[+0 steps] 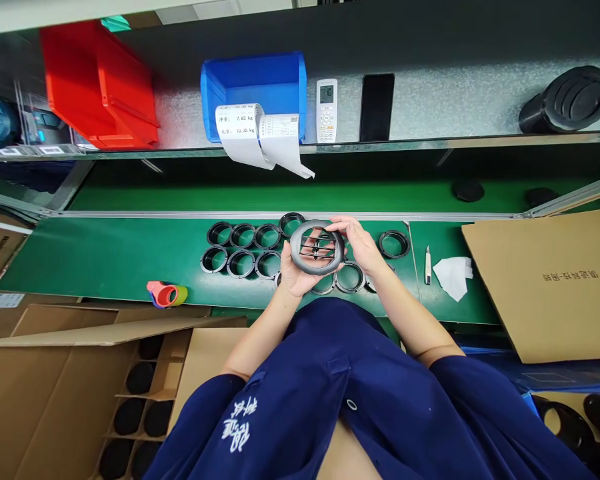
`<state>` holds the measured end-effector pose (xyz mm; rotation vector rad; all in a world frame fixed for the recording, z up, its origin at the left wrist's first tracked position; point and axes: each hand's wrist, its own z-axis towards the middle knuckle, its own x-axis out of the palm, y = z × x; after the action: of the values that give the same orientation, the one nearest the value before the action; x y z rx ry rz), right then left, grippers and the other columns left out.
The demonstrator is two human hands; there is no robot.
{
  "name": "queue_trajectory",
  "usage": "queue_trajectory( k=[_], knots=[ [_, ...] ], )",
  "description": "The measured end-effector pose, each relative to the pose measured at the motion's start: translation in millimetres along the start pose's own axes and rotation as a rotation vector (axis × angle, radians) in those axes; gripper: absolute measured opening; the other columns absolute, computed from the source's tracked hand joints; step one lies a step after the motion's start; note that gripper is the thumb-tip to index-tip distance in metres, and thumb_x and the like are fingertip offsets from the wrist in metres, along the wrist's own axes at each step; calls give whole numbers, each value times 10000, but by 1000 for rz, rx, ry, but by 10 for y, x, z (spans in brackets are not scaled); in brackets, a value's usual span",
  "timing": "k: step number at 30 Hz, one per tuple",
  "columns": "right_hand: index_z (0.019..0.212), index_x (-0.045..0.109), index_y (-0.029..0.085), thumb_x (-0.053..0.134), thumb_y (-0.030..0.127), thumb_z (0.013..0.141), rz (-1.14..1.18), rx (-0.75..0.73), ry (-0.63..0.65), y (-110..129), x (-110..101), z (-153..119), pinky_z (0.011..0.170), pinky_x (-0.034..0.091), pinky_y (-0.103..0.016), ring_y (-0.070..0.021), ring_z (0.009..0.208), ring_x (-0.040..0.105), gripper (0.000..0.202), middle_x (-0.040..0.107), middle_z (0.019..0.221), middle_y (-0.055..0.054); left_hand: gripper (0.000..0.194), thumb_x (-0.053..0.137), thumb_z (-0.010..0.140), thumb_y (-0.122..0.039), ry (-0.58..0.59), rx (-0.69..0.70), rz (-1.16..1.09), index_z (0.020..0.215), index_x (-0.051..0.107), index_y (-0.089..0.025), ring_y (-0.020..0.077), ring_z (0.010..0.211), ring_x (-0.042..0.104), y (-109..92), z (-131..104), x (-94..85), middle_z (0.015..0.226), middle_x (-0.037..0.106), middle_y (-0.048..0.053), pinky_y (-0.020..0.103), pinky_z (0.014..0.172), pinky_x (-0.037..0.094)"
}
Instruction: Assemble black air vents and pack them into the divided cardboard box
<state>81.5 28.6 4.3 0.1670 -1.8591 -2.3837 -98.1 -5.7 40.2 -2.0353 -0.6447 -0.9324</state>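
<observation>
A round black air vent (297,249) with thin slats across its opening is held up in front of me, tilted to face the camera. My left hand (294,275) wraps its lower left side, and some fingers show through the opening behind the slats. On the upper right rim, the fingers of my right hand (359,245) are closed. Below and around my hands, several black rings (241,264) lie in rows on the green bench (105,257). Part of that group is hidden by my hands and forearms. One separate black ring (394,245) lies to the right.
Tape rolls (166,294) sit at the bench's left front. A utility knife (428,265) and white paper (453,277) lie right, beside a cardboard flap (545,280). The shelf holds a blue bin (257,73) with a label roll. An open carton (45,393) stands lower left.
</observation>
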Motion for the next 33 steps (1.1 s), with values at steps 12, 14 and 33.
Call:
queue_trajectory(
  k=[12, 14, 33],
  knots=[
    [1122, 758, 254, 285, 681, 1038, 136, 85, -32, -5, -124, -54, 1014, 553, -384, -239, 1307, 550, 643, 611, 1328, -66, 915, 613, 795, -799, -11, -11, 26, 1500, 459, -237, 468, 1438, 434, 85, 99, 131, 1507, 527, 194, 709, 1126, 359],
    [1130, 759, 249, 292, 690, 1033, 166, 112, -33, -28, -134, -61, 922, 583, -352, -239, 1283, 564, 650, 606, 1337, -70, 912, 609, 796, -802, -2, -17, 22, 1496, 463, -235, 465, 1431, 446, 96, 112, 136, 1502, 529, 203, 697, 1127, 363],
    [1228, 741, 273, 228, 705, 1030, 97, 131, -40, -36, -110, -144, 1033, 548, -420, -251, 1331, 511, 699, 546, 1416, -81, 767, 452, 917, -766, -63, 7, -74, 1403, 560, -182, 413, 1426, 471, 149, 85, 195, 1445, 586, 196, 663, 1120, 409]
  ],
)
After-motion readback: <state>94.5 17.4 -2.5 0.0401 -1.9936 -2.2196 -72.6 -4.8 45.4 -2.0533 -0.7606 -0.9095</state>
